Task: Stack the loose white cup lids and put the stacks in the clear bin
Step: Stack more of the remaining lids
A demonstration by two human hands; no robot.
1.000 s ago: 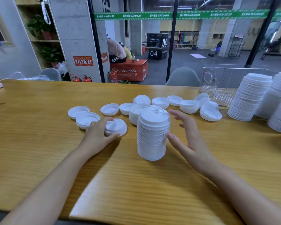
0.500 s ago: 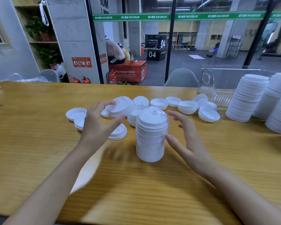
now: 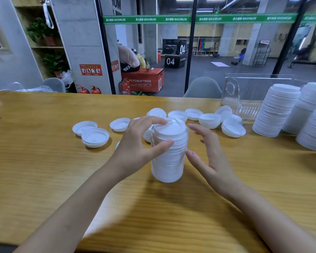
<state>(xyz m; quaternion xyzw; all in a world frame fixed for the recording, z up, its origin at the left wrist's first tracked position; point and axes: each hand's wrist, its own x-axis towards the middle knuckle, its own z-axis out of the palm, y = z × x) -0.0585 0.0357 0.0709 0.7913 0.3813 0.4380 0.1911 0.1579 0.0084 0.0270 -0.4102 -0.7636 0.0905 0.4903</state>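
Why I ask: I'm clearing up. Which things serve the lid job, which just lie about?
Job: tall white lid stack held by the left hand; loose white plastic lids; clear ribbed plastic bin; finished white lid stacks.
Lying about: grey chair; red fire extinguishers.

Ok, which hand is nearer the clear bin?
Right. The right hand is beside the lid stack, toward the clear bin; the left hand grips the stack's top from the far side.

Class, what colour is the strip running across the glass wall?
The strip is green with white lettering; head view.
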